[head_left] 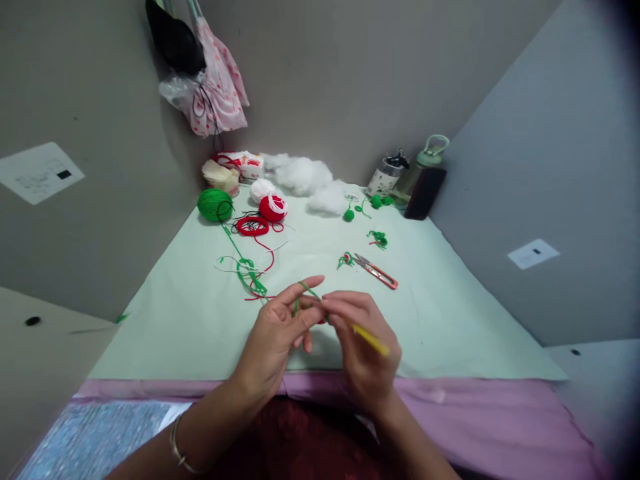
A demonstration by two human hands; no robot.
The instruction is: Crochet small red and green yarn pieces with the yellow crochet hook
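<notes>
Working just past the near edge, your hands come together above the tabletop [450, 327], fingertips meeting. Left hand [277, 330]: index finger stretched out with green yarn [311, 291] over it, thumb and fingers pinching a small red-and-green piece [323, 321], mostly hidden. Right hand [367, 333]: gripping a yellow-handled tool [371, 340], its tip hidden among the fingers at the piece. By your wrists the tabletop ends at pink cloth [480, 410]; both forearms cross that edge. Ahead and right of your hands lie orange snips [379, 273], blades aimed away and left, beside a yarn scrap [346, 259]. Ahead-left: a green tangle [258, 288]; farther out, green ball [214, 205] and red ball [271, 209]. White stuffing [303, 175] lies along the far edge. Beyond your right hand, pale surface runs wide to the slanting right edge.
</notes>
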